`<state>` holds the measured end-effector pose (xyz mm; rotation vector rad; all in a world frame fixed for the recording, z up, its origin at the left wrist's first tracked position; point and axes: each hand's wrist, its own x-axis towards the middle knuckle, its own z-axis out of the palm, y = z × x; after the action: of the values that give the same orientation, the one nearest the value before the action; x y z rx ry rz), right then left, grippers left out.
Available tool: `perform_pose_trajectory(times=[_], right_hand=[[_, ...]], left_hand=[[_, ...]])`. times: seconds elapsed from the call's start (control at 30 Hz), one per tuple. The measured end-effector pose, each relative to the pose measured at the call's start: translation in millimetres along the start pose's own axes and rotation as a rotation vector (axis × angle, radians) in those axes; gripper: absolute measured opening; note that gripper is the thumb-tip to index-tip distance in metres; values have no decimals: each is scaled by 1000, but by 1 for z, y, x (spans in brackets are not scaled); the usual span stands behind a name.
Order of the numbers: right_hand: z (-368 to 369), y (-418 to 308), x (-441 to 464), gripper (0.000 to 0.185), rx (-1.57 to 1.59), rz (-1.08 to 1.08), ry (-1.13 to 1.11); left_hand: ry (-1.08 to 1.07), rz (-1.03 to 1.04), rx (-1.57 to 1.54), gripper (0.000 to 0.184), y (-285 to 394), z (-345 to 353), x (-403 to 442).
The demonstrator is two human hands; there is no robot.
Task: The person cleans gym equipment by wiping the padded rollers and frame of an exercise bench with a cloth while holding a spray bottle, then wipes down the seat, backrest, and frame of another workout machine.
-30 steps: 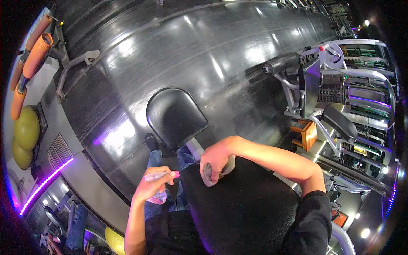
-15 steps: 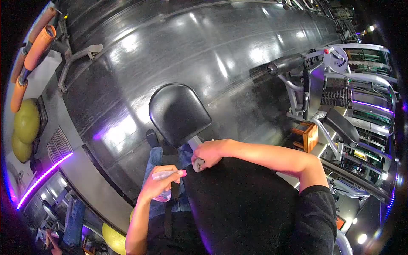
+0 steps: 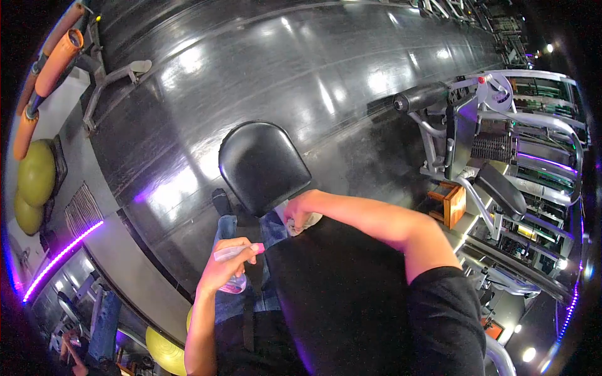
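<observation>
Left fingers (image 3: 241,267) wrap spray bottle (image 3: 234,286), long axis near upright, nozzle (image 3: 260,248) rightward; right fingers (image 3: 300,219) clutch cloth (image 3: 311,221).

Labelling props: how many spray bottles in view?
1: a spray bottle in the person's left hand, left of the large black pad. Others could be hidden behind the gym machine.

Glossy dark floor (image 3: 251,81) spreads across the view, streaked with reflected light. Along the left edge are orange padded rollers (image 3: 59,62), two yellow-green balls (image 3: 36,172) touching each other, and a glowing pink-purple light strip (image 3: 63,262). At right, a wooden stool (image 3: 454,205) stands beside a weight machine (image 3: 461,135).
</observation>
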<state>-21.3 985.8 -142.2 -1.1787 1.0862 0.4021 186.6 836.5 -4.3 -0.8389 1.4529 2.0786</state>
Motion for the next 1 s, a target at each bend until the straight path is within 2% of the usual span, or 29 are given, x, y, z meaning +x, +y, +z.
perform_pose_trajectory(times=[0.1, 0.27, 0.43, 0.57, 0.63, 0.73, 0.83, 1.0], right_hand=[[5, -5, 14, 64, 31, -16, -101], [11, -24, -2, 57, 106, -96, 152], [18, -49, 7, 56, 290, -333, 198], [7, -42, 4, 58, 185, -307, 139], [6, -27, -9, 60, 123, -157, 110], [0, -3, -39, 61, 94, -66, 46], [0, -9, -48, 58, 98, -15, 58], [1, -58, -32, 53, 60, -177, 137]], left_hand=[[4, -5, -61, 27, -3, -6, -5], [43, 7, -79, 31, -15, -7, -4], [54, -1, -102, 32, -12, -2, -2], [37, 31, -85, 31, -4, 0, 0], [40, 41, -94, 31, -1, 0, -2], [49, 46, -95, 32, 0, -4, -5], [55, 60, -100, 32, -8, -10, -7], [80, 25, -130, 26, -13, -16, -12]])
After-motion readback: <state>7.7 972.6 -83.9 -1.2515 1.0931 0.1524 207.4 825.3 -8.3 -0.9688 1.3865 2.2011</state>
